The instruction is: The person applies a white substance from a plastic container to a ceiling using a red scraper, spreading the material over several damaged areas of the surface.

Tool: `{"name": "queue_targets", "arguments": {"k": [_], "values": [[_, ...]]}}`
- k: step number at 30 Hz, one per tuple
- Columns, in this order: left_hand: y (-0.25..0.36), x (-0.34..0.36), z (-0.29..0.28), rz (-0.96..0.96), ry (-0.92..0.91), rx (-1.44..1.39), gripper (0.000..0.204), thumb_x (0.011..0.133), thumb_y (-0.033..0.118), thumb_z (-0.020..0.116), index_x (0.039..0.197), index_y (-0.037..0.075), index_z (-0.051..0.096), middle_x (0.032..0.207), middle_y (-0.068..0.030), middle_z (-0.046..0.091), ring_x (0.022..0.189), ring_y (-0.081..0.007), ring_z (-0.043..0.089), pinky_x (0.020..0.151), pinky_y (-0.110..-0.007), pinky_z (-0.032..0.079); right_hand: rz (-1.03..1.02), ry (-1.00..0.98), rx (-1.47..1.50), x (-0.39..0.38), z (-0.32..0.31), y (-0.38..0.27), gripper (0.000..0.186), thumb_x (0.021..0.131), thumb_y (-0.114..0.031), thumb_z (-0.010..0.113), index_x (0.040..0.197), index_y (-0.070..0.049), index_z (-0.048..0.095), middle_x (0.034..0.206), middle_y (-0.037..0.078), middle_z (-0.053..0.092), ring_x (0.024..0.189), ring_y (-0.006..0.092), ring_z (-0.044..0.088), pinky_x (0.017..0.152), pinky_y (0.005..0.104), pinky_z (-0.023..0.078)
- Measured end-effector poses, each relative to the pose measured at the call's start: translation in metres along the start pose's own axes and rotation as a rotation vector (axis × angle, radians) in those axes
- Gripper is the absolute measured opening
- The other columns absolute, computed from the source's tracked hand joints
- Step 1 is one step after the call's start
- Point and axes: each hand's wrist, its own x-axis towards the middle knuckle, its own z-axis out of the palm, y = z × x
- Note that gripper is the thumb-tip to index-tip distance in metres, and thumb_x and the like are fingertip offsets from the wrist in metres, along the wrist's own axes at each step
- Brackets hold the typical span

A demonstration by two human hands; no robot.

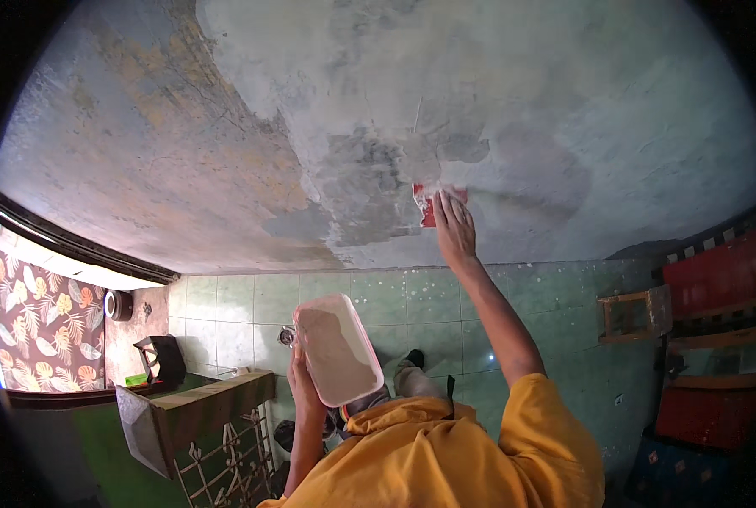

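Note:
My right hand (455,230) presses a red putty scraper (427,213) flat against the wall (530,118), its fingers laid over the back of the tool. White paste smears the scraper's face. Around it the wall has a grey, darker patch (361,182) and paler, smoothed areas. Low in front of my body, my left hand (303,383) grips a rectangular plastic tub (362,343) by its left side. Whitish paste lies inside the tub, which is tilted; most of the left fingers are hidden beneath or behind it.
Green floor tiles (433,300) with white spatters run along the wall's foot. At the lower left stands a wooden-topped piece with a metal lattice (225,453). A patterned curtain (47,322) hangs in a doorway. A small wooden stool (628,316) and red furniture (712,284) stand right.

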Motion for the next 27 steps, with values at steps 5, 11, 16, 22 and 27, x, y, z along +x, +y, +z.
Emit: {"name": "queue_targets", "arguments": {"k": [5,11,16,22,27], "values": [[0.023,-0.011,-0.008,-0.016,-0.05,0.046,0.059,0.105,0.045,0.039,0.144,0.002,0.045,0.132,-0.0118,0.058,0.117,-0.019,0.059,0.095,-0.033,0.05,0.018,0.168,0.124,0.063,-0.063,-0.009,0.05,0.091,-0.003,0.052,0.141,-0.002,0.051,0.141,0.015,0.054,0.133,0.0342,0.049,0.104,0.0466,0.043],[0.032,0.003,-0.032,0.009,-0.142,0.045,0.06,0.105,0.043,0.039,0.148,0.001,0.041,0.138,-0.012,0.054,0.122,-0.02,0.056,0.1,-0.034,0.048,0.03,0.299,0.043,0.113,-0.064,-0.02,0.052,0.092,-0.001,0.05,0.144,-0.003,0.047,0.144,0.015,0.051,0.135,0.0354,0.046,0.11,0.0491,0.038],[0.017,0.026,-0.077,-0.009,-0.094,0.068,0.061,0.105,0.04,0.041,0.151,0.001,0.037,0.147,-0.0126,0.046,0.132,-0.0209,0.047,0.107,-0.035,0.041,0.016,0.063,0.099,0.028,-0.008,-0.033,0.055,0.089,0.001,0.052,0.144,-0.003,0.048,0.144,0.016,0.051,0.134,0.0352,0.047,0.11,0.0488,0.039],[0.033,0.025,-0.092,-0.022,-0.105,0.083,0.062,0.105,0.04,0.043,0.151,0.0,0.037,0.149,-0.0134,0.044,0.134,-0.022,0.045,0.109,-0.035,0.04,0.047,0.353,0.119,0.136,-0.107,-0.042,0.052,0.085,0.008,0.055,0.136,-0.002,0.056,0.137,0.017,0.057,0.123,0.0365,0.056,0.103,0.0445,0.045],[0.024,0.035,-0.104,0.019,-0.14,0.167,0.065,0.104,0.043,0.042,0.151,-0.001,0.036,0.149,-0.0144,0.044,0.133,-0.0225,0.045,0.108,-0.035,0.04,0.005,0.395,-0.032,0.143,-0.082,-0.04,0.047,0.088,0.001,0.055,0.135,-0.003,0.057,0.138,0.015,0.057,0.128,0.0338,0.052,0.104,0.0485,0.043]]}}
